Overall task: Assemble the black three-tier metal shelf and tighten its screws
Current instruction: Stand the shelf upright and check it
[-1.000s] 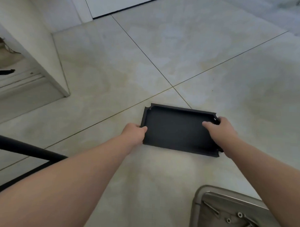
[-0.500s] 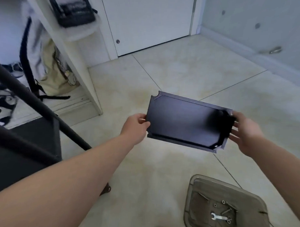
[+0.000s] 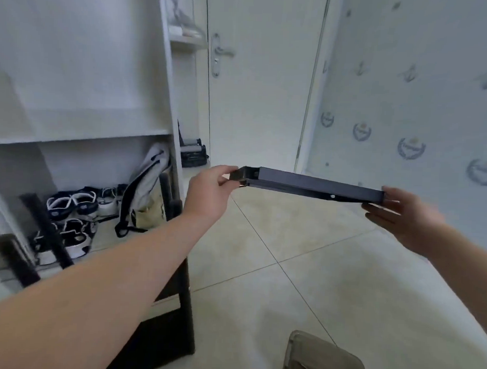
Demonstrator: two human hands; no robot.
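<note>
Shelf tray (image 3: 314, 184) midair: left hand (image 3: 209, 194) pinches end, right hand (image 3: 404, 217) flat beneath; door (image 3: 262, 88) beyond.

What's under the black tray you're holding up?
Only bare tiled floor lies below the black tray, held in the air by the left hand and right hand. Its top side can't be seen, because it's viewed edge-on.
</note>
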